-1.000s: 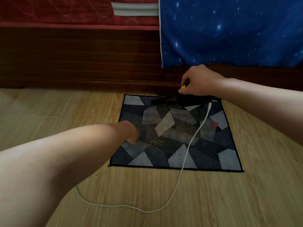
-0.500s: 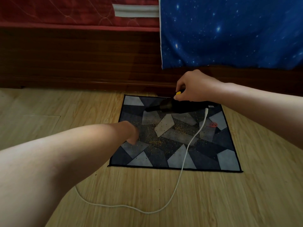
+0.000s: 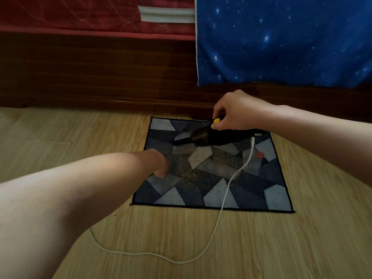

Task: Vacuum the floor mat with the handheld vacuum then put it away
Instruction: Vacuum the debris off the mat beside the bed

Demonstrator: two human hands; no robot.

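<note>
A person's right hand (image 3: 236, 111) grips a black handheld vacuum (image 3: 203, 136) over the far edge of a patchwork floor mat (image 3: 271, 190). Its fingers (image 3: 219, 113) curl round the top of the body beside a yellow switch (image 3: 216, 120), and the nozzle points left, low over the fabric. The left hand (image 3: 161, 166) comes down on the mat's left side, apparently to pin it. How its fingers lie cannot be told, since the wrist hides them.

Yellowish grit (image 3: 191, 175) is strewn thickly across the middle of the mat, so most of the cleaning looks undone.

The likeliest trouble is the white cord (image 3: 225, 194). It drops from the vacuum's rear, runs straight across the mat and the grit, and loops over the wooden floor (image 3: 302, 248) toward the person. A sweep toward the near edge could drag it through the grit and scatter grains onto the boards, or snag it under the left forearm. The light mat may also lift or bunch at the nozzle if the pinning hand slips.

Beyond the mat a dark wooden bed frame (image 3: 100, 77) stands close, limiting forward reach. It carries a red mattress (image 3: 70, 15) and a hanging blue star-print sheet (image 3: 281, 41). A small red mark (image 3: 260, 154) shows on the mat's right side.
</note>
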